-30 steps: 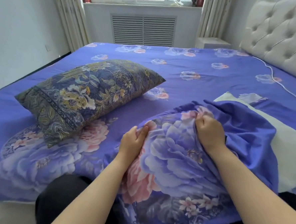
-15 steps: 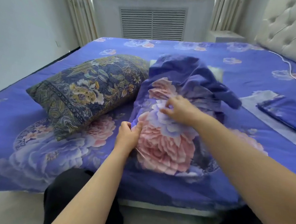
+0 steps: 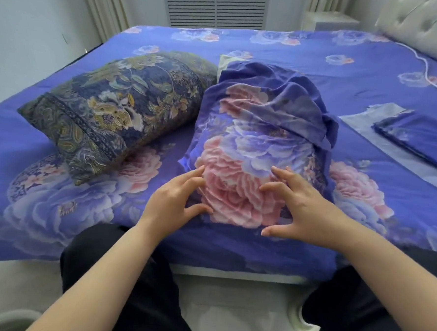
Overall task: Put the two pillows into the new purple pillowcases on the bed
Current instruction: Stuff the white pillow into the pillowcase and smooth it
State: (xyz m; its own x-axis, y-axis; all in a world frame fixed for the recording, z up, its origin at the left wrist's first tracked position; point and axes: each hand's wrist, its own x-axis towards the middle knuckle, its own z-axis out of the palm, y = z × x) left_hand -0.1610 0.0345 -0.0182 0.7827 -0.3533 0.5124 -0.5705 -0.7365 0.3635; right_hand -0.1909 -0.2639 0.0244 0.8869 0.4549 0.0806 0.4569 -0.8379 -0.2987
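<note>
A purple pillowcase with pink and lilac peonies [image 3: 259, 142] lies bunched over a white pillow, whose corner [image 3: 225, 61] sticks out at its far end. My left hand [image 3: 175, 201] hovers at the near left edge of that pillowcase with fingers spread, holding nothing. My right hand [image 3: 299, 208] is at its near right side, fingers spread and relaxed, fingertips on or just above the fabric. To the left, a second pillow in a dark blue and gold floral case [image 3: 118, 108] lies at an angle. At the far right, a folded purple pillowcase [image 3: 418, 139] rests flat.
The bed carries a purple floral sheet [image 3: 283, 49]. A tufted cream headboard [image 3: 425, 27] stands at the far right, with a white cable [image 3: 426, 73] running across the sheet. A radiator grille [image 3: 217, 6] and curtains are behind the bed. My dark-clothed knees are against the near bed edge.
The cased pillow was swung from in front of me onto the bed beside the dark pillow. Both hands have let go of the fabric and now are spread open at its near end.
</note>
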